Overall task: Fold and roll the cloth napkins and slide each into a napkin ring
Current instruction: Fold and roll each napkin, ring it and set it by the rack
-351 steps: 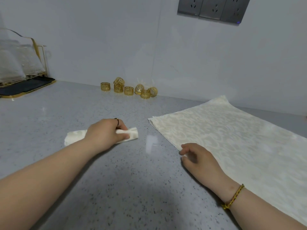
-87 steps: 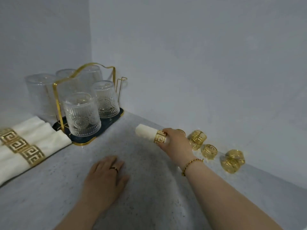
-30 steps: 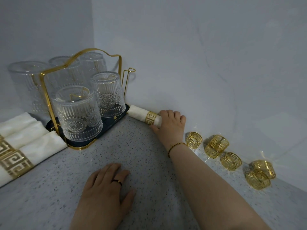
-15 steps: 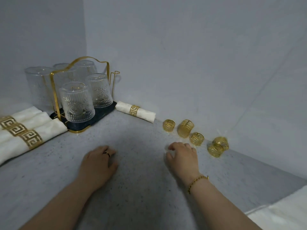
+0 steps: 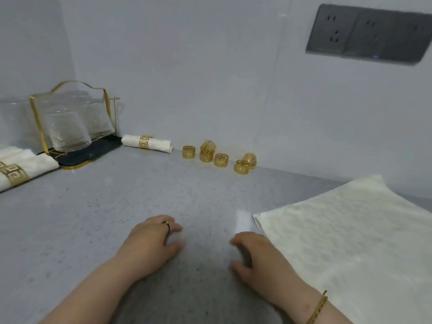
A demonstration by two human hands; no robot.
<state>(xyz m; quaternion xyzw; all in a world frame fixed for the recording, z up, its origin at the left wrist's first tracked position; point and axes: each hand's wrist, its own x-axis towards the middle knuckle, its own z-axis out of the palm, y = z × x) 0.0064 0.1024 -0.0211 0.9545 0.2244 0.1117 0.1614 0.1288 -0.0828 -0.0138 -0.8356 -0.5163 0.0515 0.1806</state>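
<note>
At nine o'clock, ringed napkins (image 5: 21,170) are lying finished. The left hand (image 5: 152,242) is resting loosely curled and empty at six o'clock; the right hand (image 5: 254,256), likewise empty, is hovering beside the flat napkin (image 5: 350,235) at four o'clock. Soft and limp, it is probably best pinched at its near corner.

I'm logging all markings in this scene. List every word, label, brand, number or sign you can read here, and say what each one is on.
None: no readable text shows anywhere in the head view.
Socket panel: no lettering can be made out; only slots and a small blue light.
Napkin rings: a gold key-pattern ornament, not letters.
Ringed napkin: the same ornament on its band, no words.
Flat napkin: a woven pattern only.
Glasses: embossed ribs, blurred; no label visible.
</note>
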